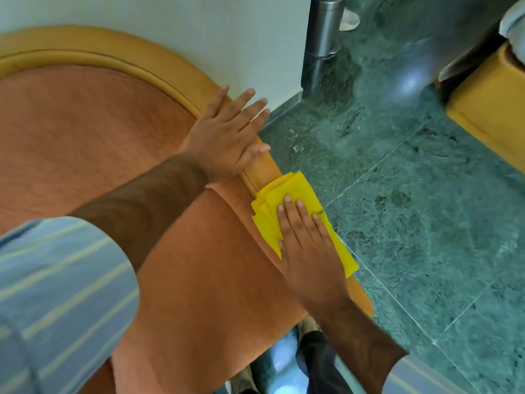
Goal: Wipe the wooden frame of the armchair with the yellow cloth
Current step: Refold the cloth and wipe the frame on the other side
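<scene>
The armchair has orange upholstery point(93, 137) and a curved light wooden frame point(136, 56) that runs along its back and down the right arm. A folded yellow cloth point(295, 191) lies over the wooden arm rail near the centre of the view. My right hand point(308, 245) presses flat on the cloth, fingers together, palm down. My left hand point(227, 135) rests flat and open on the wooden rail just above the cloth, fingers spread toward the wall. A short stretch of bare wood point(262, 169) shows between the two hands.
A white wall point(227, 32) stands close behind the chair. A green marble floor point(412, 223) lies to the right. A steel post point(324, 27) rises at the top, and another wooden furniture piece point(488, 109) sits at the far right. My legs point(318, 362) show below.
</scene>
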Available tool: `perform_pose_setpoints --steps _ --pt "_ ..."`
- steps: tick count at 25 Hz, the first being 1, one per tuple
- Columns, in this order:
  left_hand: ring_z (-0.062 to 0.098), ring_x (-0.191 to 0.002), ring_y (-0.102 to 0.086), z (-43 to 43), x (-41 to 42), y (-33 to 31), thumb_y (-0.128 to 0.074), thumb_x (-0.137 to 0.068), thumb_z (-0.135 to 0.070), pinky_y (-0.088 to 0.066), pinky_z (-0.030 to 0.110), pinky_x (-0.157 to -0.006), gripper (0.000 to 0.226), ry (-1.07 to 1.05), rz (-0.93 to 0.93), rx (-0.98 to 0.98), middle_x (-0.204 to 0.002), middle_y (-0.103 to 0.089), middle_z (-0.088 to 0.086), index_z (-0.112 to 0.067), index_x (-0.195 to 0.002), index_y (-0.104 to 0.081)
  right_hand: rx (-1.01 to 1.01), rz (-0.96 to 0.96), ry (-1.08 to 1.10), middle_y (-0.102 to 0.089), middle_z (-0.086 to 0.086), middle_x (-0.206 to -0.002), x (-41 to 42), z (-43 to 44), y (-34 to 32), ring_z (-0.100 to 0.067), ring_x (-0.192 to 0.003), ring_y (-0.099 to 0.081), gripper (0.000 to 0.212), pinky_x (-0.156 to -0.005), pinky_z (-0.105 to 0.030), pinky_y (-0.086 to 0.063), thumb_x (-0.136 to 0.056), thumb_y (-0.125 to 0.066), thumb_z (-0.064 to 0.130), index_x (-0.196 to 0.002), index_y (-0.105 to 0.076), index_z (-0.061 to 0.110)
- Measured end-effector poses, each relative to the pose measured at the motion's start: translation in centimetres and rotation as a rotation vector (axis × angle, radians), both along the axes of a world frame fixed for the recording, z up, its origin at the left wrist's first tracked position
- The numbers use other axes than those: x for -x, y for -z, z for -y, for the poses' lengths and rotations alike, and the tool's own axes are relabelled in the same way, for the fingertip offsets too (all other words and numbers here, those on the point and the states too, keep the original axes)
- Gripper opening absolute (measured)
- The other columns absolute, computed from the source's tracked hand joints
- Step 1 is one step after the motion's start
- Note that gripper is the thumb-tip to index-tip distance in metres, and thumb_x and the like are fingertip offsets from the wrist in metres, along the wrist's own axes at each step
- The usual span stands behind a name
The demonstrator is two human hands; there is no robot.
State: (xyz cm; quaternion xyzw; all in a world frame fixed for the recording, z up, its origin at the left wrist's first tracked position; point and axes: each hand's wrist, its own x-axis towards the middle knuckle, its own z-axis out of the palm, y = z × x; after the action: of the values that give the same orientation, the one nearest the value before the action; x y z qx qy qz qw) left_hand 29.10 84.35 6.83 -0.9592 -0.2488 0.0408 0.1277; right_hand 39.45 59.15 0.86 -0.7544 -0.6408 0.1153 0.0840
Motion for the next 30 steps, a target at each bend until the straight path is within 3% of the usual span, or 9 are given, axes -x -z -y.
perform_pose_setpoints --steps 4,8,13,15,19,22,25,28,30 --pt "0.033 -0.156 -0.027 -0.5 0.9 1.4 -0.02 -0.112 -0.053 -0.017 0.059 -0.127 0.064 0.039 0.108 -0.089 -0.165 -0.04 0.011 -0.011 -0.157 -0.037 -0.107 -0.042 -0.04 -0.041 -0.004 -0.165 -1.6 4.1 0.8 -0.024 -0.153 -0.038 0.054 -0.122 -0.045 -0.038 -0.102 -0.057 0.024 -0.154 -0.047 0.011" --pt "0.031 -0.156 -0.028 -0.7 0.5 1.0 -0.021 -0.112 -0.053 -0.016 0.059 -0.127 0.064 0.069 0.112 -0.083 -0.164 -0.041 0.01 -0.01 -0.159 -0.032 -0.051 0.019 -0.105 -0.037 -0.001 -0.166 -2.8 12.0 0.3 -0.022 -0.154 -0.036 0.052 -0.117 -0.047 -0.037 -0.104 -0.046 0.028 -0.154 -0.046 0.014" --pt "0.03 -0.153 -0.035 -0.7 0.8 1.2 -0.021 -0.112 -0.051 -0.017 0.058 -0.127 0.063 0.071 0.151 -0.058 -0.162 -0.045 0.009 -0.01 -0.157 -0.036 -0.037 -0.045 -0.108 -0.037 -0.005 -0.166 -0.4 0.6 -0.9 -0.028 -0.156 -0.033 0.055 -0.124 -0.051 -0.035 -0.103 -0.034 0.025 -0.155 -0.044 0.011" --pt "0.029 -0.152 -0.037 -0.8 0.6 1.5 -0.02 -0.112 -0.051 -0.018 0.058 -0.127 0.063 0.088 0.169 -0.05 -0.161 -0.046 0.008 -0.011 -0.157 -0.038 -0.06 -0.091 -0.092 -0.033 -0.006 -0.168 -0.1 -2.8 -0.8 -0.027 -0.158 -0.027 0.053 -0.128 -0.047 -0.027 -0.105 -0.042 0.018 -0.157 -0.04 0.01" --pt "0.03 -0.148 -0.043 -1.1 1.1 2.1 -0.024 -0.112 -0.05 -0.021 0.059 -0.126 0.061 0.088 0.194 -0.077 -0.156 -0.052 0.01 -0.01 -0.153 -0.044 -0.082 -0.051 -0.097 -0.041 -0.007 -0.164 -0.8 4.9 0.6 -0.028 -0.153 -0.038 0.052 -0.123 -0.048 -0.032 -0.103 -0.041 0.021 -0.152 -0.048 0.009" --pt "0.033 -0.134 -0.055 -1.1 0.8 1.9 -0.031 -0.112 -0.048 -0.027 0.059 -0.123 0.055 0.128 0.252 -0.136 -0.133 -0.066 0.012 -0.006 -0.129 -0.063 -0.067 0.013 -0.125 -0.039 -0.003 -0.164 -1.5 10.5 0.1 -0.025 -0.152 -0.04 0.055 -0.115 -0.049 -0.037 -0.098 -0.044 0.018 -0.151 -0.05 0.011" --pt "0.034 -0.12 -0.063 -1.2 0.8 2.1 -0.034 -0.112 -0.045 -0.033 0.058 -0.121 0.05 0.129 0.307 -0.171 -0.113 -0.07 0.012 -0.007 -0.11 -0.067 -0.054 0.068 -0.226 -0.037 -0.004 -0.166 -2.0 3.7 -0.3 -0.026 -0.153 -0.039 0.057 -0.118 -0.048 -0.041 -0.098 -0.051 0.02 -0.154 -0.046 0.012" --pt "0.034 -0.117 -0.065 -1.3 0.6 2.2 -0.036 -0.111 -0.045 -0.036 0.057 -0.119 0.049 0.164 0.335 -0.171 -0.11 -0.071 0.012 -0.008 -0.109 -0.067 -0.129 -0.005 -0.261 -0.036 -0.005 -0.167 -1.7 -3.1 -0.5 -0.026 -0.156 -0.032 0.061 -0.124 -0.047 -0.036 -0.098 -0.062 0.014 -0.156 -0.043 0.011" --pt "0.034 -0.117 -0.065 -1.4 1.0 2.2 -0.036 -0.112 -0.045 -0.035 0.057 -0.119 0.048 0.175 0.335 -0.171 -0.111 -0.071 0.012 -0.008 -0.11 -0.067 -0.15 -0.053 -0.233 -0.038 -0.007 -0.166 -1.8 -2.3 0.3 -0.027 -0.155 -0.034 0.06 -0.123 -0.047 -0.037 -0.098 -0.064 0.009 -0.154 -0.045 0.008"
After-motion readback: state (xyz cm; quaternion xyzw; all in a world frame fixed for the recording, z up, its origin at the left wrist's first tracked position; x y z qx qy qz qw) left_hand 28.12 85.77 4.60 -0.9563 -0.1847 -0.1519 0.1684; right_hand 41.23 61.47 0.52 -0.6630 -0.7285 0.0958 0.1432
